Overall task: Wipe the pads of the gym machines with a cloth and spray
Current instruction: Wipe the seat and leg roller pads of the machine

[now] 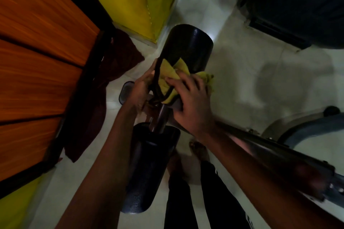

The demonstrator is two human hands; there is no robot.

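Yellow cloth (167, 78) bunched against the near end of the upper roller pad (189, 46), clutched by the right hand (189, 100), fingers curled over the fabric and pressing it to the black covering. On the left edge of that pad end, the left hand (142, 85), thumb on the rim and palm wrapped round it, gripping the pad as if to steady it; fingers behind the pad out of sight. Between the 2 hands, a dark cord (156, 80) looped across the pad's near end and over part of the cloth. Just below the pad, a metal bar (160, 117); below that again, the lower roller pad (150, 169), touched by neither hand. Left of the upper pad, a maroon towel (121, 57) hanging beside an orange panel (41, 52). Right of the pad and beneath it, pale tiled floor (242, 70). No spray bottle in view.

Progress, as a judgement: early to middle. Wiping under way on 1 pad only, at its near end, with no cloth contact at the far end. Probably left to do: the rest of this pad, the lower roller pad, any other machines.
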